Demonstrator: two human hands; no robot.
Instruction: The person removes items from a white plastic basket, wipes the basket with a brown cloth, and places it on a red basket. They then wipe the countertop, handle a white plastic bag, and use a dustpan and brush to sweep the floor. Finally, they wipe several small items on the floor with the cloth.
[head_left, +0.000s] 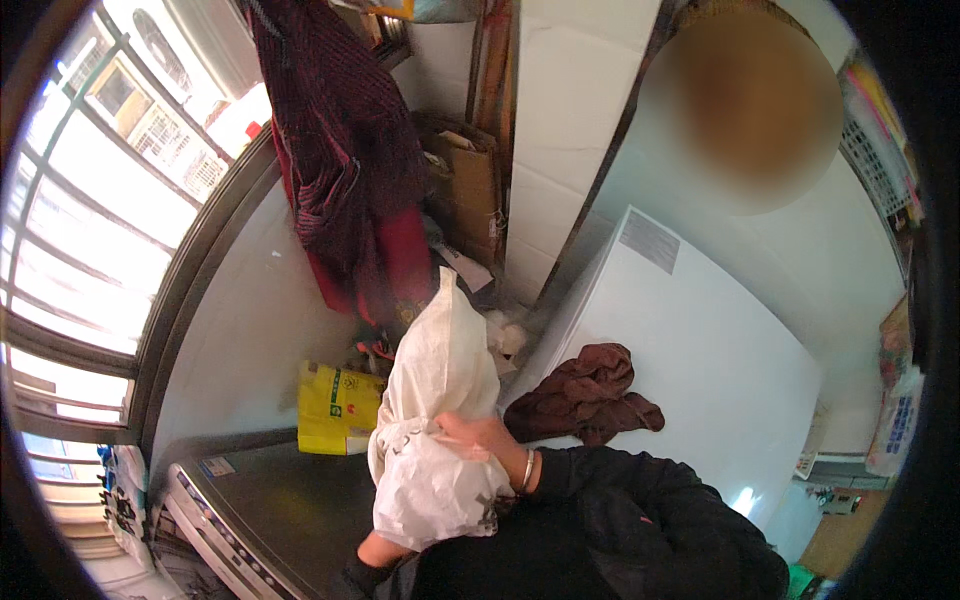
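A full white woven sack (446, 352) stands upright against my body, its top corner pointing up. My right hand (476, 439) grips the sack's side where the cloth is gathered, below the wrist's silver bangle (529, 471). My left hand (380, 551) reaches under the lower, crumpled white part of the sack; its fingers are hidden behind it, so its grip cannot be seen. A crumpled brown cloth (589, 397) lies on a white chest-like appliance (697, 352) to the right. A yellow printed bag (337, 409) stands just left of the sack.
A dark-topped appliance (285, 510) with a control strip is at lower left, below a barred window (97, 187). Dark red striped clothing (345, 142) hangs ahead. Behind it are a cardboard box (465, 187) and a white tiled pillar (570, 112). Shelved goods line the right edge.
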